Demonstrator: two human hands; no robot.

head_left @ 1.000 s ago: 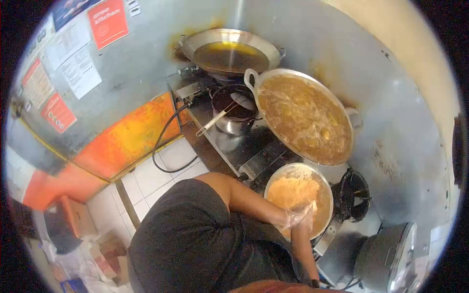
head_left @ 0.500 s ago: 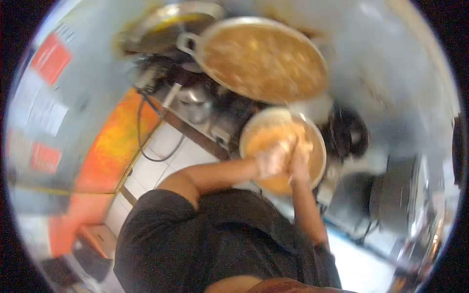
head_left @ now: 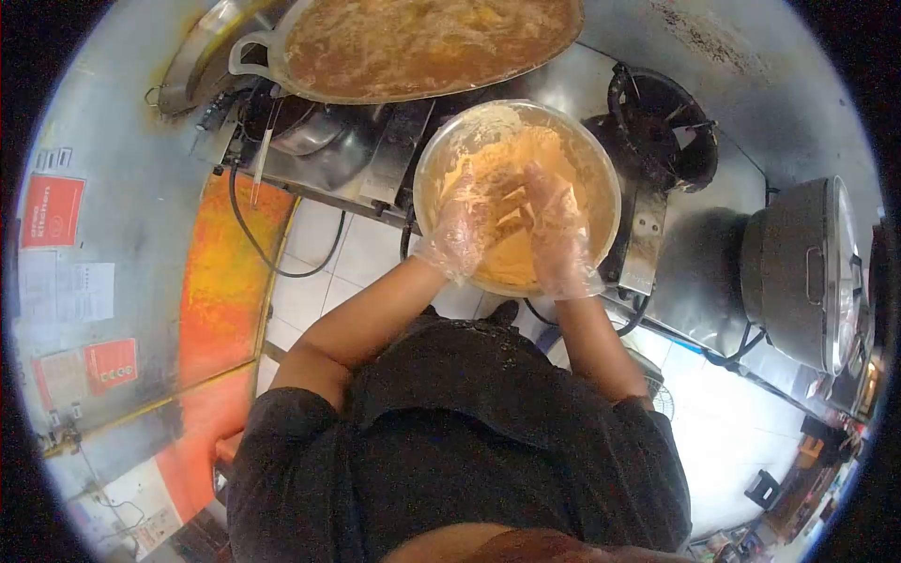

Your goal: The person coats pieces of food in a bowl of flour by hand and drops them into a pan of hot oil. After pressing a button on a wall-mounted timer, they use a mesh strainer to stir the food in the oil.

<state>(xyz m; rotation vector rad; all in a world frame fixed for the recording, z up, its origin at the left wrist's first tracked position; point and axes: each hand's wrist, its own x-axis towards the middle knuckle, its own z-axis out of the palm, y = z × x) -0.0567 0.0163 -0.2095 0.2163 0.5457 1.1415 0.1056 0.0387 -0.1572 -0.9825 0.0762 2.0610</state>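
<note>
The bowl (head_left: 603, 169) is round and shiny, made of metal, and it sits upright at the front edge of the bench, just below the big pan of bubbling brown food. It is filled with a soft, crumbly orange mix (head_left: 511, 267) that is paler and powdery near the far rim, and bits of it stick to the inside wall. Both hands, the left hand (head_left: 466, 220) and the right hand (head_left: 556, 233), wear thin clear gloves and press side by side into the middle of the mix.
</note>
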